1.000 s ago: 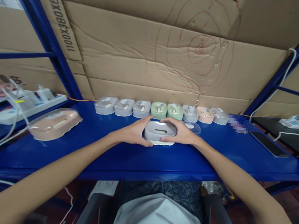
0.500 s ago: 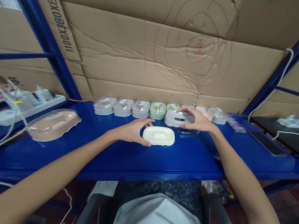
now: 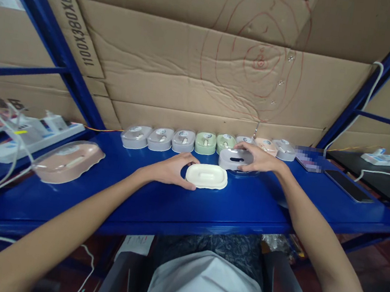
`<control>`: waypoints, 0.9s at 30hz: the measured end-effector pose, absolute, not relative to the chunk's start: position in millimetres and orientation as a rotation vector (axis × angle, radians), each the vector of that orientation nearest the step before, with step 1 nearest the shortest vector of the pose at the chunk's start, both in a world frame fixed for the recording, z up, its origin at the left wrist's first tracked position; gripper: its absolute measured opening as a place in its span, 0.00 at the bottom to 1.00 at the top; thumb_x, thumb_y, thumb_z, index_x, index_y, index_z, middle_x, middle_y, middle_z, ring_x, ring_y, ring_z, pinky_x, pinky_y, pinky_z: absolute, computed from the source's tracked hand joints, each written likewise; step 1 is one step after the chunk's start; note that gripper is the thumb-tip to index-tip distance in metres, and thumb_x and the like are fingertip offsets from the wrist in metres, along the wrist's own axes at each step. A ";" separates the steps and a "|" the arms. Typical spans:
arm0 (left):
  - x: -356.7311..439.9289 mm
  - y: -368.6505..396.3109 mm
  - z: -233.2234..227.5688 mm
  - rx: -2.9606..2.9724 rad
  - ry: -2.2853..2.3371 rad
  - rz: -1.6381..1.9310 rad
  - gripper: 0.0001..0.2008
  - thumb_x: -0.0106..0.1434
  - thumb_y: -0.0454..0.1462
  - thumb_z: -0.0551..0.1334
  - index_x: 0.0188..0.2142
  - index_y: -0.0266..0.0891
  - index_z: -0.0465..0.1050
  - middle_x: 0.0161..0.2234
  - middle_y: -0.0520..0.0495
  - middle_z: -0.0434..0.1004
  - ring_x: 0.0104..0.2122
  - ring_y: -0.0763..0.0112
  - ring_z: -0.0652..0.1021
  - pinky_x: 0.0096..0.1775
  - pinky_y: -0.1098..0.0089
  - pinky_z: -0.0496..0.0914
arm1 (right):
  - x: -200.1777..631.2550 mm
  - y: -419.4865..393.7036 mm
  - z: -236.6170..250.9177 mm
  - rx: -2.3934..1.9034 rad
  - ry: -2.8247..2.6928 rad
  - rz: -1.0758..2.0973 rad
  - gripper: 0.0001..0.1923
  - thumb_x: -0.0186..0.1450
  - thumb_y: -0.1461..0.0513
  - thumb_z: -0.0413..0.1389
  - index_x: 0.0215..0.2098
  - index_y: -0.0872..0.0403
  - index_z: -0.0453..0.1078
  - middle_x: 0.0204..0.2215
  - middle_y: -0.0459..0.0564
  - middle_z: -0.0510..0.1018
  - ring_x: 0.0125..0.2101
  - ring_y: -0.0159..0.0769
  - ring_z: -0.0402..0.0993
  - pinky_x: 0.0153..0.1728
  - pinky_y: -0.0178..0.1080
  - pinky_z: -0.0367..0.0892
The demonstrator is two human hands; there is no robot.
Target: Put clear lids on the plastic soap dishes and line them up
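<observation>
A cream oval soap-dish insert (image 3: 207,176) with a raised middle lies on the blue table in front of me. My left hand (image 3: 176,170) is curled round its left end, thumb on the near edge and fingers on the far side. In my right hand (image 3: 255,158) is a grey oval soap dish (image 3: 228,160) with a dark slot in its top. Thumb and fingers grip its right end. Partly hidden below and behind it, a clear lid (image 3: 249,174) rests on the table.
Along the cardboard back stand several lidded soap dishes (image 3: 171,140) in grey, green and pink. A larger pink one (image 3: 69,162) lies at the left near white cables and a power strip (image 3: 69,132). A dark phone (image 3: 348,186) lies at the right.
My right hand has shifted the grey soap dish slightly to the right and nearer to me, closer over the clear lid. My left hand and the cream insert have hardly moved.
</observation>
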State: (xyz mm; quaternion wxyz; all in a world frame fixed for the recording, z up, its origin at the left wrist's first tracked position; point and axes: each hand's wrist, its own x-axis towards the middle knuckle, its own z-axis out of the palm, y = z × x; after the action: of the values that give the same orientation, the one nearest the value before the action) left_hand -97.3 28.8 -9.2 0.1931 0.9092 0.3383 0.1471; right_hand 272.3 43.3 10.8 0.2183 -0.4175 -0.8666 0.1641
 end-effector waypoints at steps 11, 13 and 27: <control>-97.1 28.7 -9.3 2.569 0.959 0.373 0.39 0.53 0.57 0.75 0.60 0.45 0.71 0.56 0.42 0.75 0.58 0.47 0.75 0.58 0.55 0.68 | 271.7 42.8 10.5 -1.179 -2.430 0.432 0.40 0.57 0.52 0.71 0.65 0.49 0.67 0.64 0.57 0.74 0.64 0.55 0.72 0.67 0.57 0.65; -97.1 28.8 -9.1 2.566 0.958 0.366 0.40 0.53 0.57 0.75 0.60 0.44 0.71 0.57 0.42 0.75 0.58 0.47 0.74 0.58 0.55 0.68 | 272.3 43.2 9.7 -1.188 -2.427 0.429 0.41 0.57 0.51 0.70 0.66 0.50 0.66 0.65 0.58 0.73 0.64 0.55 0.71 0.67 0.56 0.65; -98.0 27.9 -7.8 2.545 0.952 0.361 0.40 0.54 0.56 0.75 0.61 0.44 0.70 0.57 0.42 0.74 0.57 0.48 0.74 0.57 0.56 0.68 | 277.2 47.4 6.8 -1.189 -2.406 0.414 0.41 0.58 0.49 0.72 0.66 0.47 0.67 0.64 0.56 0.75 0.64 0.56 0.72 0.65 0.58 0.67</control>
State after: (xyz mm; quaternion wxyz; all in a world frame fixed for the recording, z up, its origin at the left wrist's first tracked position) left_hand -98.0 27.9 -7.8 0.1988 0.9099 0.3405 0.1292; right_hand 277.2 47.4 6.8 0.2117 -0.4279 -0.8660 0.1489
